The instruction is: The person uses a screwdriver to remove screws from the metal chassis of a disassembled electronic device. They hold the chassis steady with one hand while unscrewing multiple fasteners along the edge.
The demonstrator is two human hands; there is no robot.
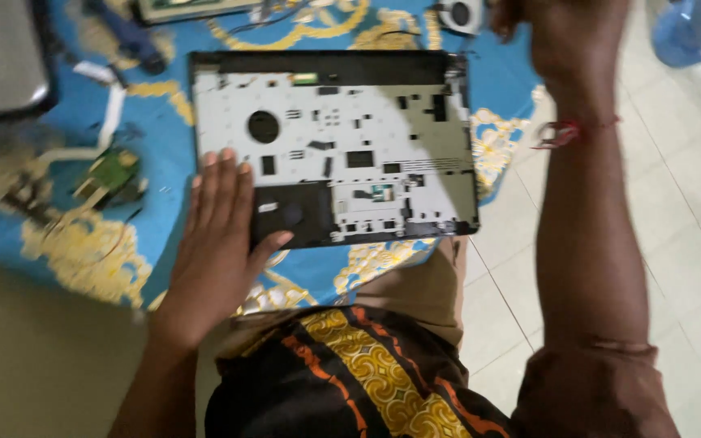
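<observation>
Head view: left hand [219, 223] lies flat and open, fingers spread, on the lower left corner of a stripped laptop shell [342, 146], thumb resting on its black panel. The shell sits face up on a blue and gold cloth [83, 251] spread over the floor. Right hand [557, 32] is raised beyond the shell's upper right corner, blurred and partly out of frame; whether it is open or closed cannot be told. A red thread [565, 131] circles that wrist. A small fan [460, 15] lies just beside this hand. A green circuit board [111, 172] rests on the cloth, left of the shell. Pale floor tiles [691, 243] extend right.
</observation>
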